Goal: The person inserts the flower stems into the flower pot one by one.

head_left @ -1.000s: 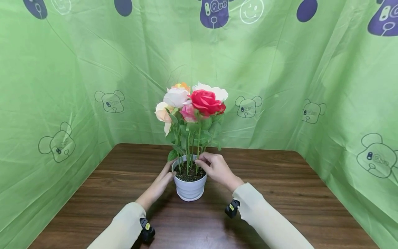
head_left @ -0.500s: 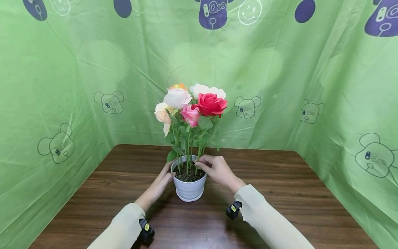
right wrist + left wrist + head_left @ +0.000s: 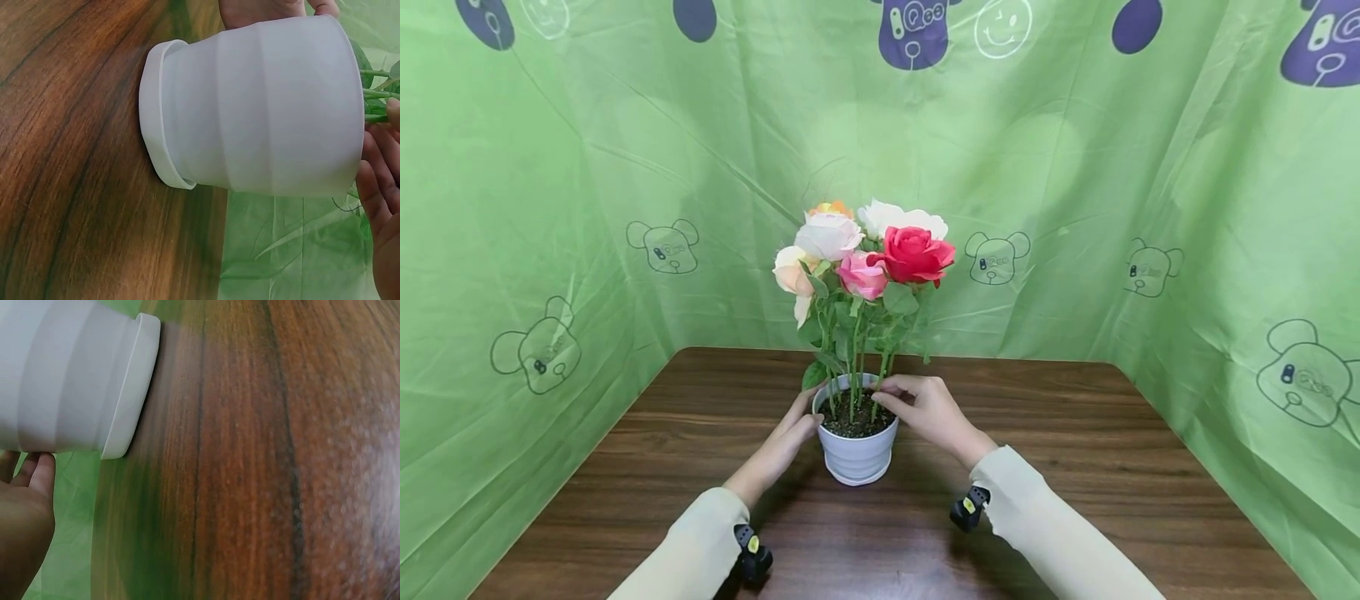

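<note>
A white flowerpot filled with dark soil stands upright on its saucer, with several roses rising from it. My left hand grips the pot's left side, its thumb at the rim; in the left wrist view the fingertips touch the pot wall. My right hand pinches the stem of the red rose between thumb and forefinger, just above the soil at the pot's right rim. In the right wrist view the lower fingers lie by the rim. Beside the red rose are a pink rose and white roses.
The pot stands on a dark brown wooden table. A green printed cloth hangs behind it and on both sides. Black wrist cameras sit at both cuffs.
The red rose's head has shifted right and slightly down, uncovering more of the pink rose. My right wrist has moved slightly right and down. The left hand keeps its hold on the pot.
</note>
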`<state>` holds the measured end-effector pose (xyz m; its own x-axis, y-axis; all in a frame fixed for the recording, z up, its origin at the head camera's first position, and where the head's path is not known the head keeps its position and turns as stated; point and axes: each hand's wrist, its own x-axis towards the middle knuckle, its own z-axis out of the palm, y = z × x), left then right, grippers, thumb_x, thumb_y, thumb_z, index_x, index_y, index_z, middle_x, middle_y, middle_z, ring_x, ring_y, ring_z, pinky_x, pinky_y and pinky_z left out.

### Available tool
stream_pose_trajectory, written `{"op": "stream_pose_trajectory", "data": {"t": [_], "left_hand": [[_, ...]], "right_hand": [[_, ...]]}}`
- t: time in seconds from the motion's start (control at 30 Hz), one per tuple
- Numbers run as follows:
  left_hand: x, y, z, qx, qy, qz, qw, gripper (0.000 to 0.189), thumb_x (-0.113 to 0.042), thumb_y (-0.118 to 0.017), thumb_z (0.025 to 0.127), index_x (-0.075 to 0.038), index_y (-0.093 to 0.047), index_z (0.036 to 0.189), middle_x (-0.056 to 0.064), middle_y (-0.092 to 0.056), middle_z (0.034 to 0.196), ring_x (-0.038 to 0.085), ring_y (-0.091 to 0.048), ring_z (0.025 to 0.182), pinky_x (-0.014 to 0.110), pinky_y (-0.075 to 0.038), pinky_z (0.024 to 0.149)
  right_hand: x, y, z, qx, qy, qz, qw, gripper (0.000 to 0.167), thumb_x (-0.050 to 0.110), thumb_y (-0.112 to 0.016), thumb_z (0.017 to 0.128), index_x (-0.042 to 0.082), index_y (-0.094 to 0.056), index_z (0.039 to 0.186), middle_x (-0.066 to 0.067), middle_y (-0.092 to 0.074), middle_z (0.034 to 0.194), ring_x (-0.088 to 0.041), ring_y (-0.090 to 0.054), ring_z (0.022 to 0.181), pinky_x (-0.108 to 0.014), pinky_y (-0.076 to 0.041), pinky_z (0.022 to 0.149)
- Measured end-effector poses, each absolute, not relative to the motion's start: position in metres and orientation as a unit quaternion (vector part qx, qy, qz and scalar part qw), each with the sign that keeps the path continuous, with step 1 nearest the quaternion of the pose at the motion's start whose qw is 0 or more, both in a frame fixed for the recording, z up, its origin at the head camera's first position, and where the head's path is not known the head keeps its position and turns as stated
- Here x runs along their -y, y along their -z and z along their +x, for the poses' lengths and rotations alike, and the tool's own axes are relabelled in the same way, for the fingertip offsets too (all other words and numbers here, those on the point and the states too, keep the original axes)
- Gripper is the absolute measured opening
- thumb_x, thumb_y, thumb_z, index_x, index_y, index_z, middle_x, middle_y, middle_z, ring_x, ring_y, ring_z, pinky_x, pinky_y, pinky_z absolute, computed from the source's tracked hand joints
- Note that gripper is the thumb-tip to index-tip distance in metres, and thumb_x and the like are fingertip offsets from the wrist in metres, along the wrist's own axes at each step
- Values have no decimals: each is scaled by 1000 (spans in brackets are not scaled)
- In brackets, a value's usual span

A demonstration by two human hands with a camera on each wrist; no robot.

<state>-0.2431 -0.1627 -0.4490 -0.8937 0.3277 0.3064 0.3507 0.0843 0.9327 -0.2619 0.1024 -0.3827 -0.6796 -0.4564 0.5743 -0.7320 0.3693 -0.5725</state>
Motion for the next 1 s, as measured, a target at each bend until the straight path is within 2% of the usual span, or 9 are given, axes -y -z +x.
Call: {"op": "stream_pose_trajectory", "data": {"t": [0.23, 0.37, 0.67, 0.83, 1.0], "left_hand": [[162, 446, -244, 735, 641, -222, -1, 56, -13, -41, 103, -12, -27, 157, 15, -23, 163, 32, -22, 146, 59, -26, 113], [161, 446, -244, 734, 643, -219, -8, 56, -13, -41, 102, -13, -27, 157, 15, -23, 162, 33, -23, 146, 59, -27, 113], [159, 443, -243, 740, 641, -204, -6, 58, -13, -43, 101, -10, -27, 156, 17, -25, 161, 34, -25, 145, 57, -29, 112], [160, 442, -242, 756, 634, -166, -2, 59, -16, -46, 99, -3, -26, 154, 22, -31, 155, 37, -36, 138, 54, -34, 111], [165, 444, -242, 743, 643, -186, -3, 57, -13, -43, 100, -5, -25, 154, 24, -31, 154, 41, -42, 133, 53, -36, 110]], "right_hand": [[-110, 380, -260, 822, -426, 350, 140, 19, 25, -75, 93, 13, -76, 107, 9, -74, 96, -5, -68, 84, -26, -57, 73], [-120, 380, -260, 821, -430, 352, 135, 22, 25, -75, 93, 12, -75, 112, 10, -74, 98, -6, -69, 88, -28, -57, 75], [-151, 387, -261, 824, -424, 349, 138, 21, 22, -73, 94, 10, -74, 112, 2, -76, 102, -7, -69, 86, -33, -58, 72], [-167, 392, -260, 839, -418, 323, 131, 19, 26, -72, 95, 17, -74, 111, 8, -75, 101, -9, -69, 83, -35, -58, 71], [-183, 398, -258, 851, -407, 305, 128, 18, 28, -72, 95, 19, -74, 111, 13, -73, 98, -10, -68, 82, -34, -57, 71]]}}
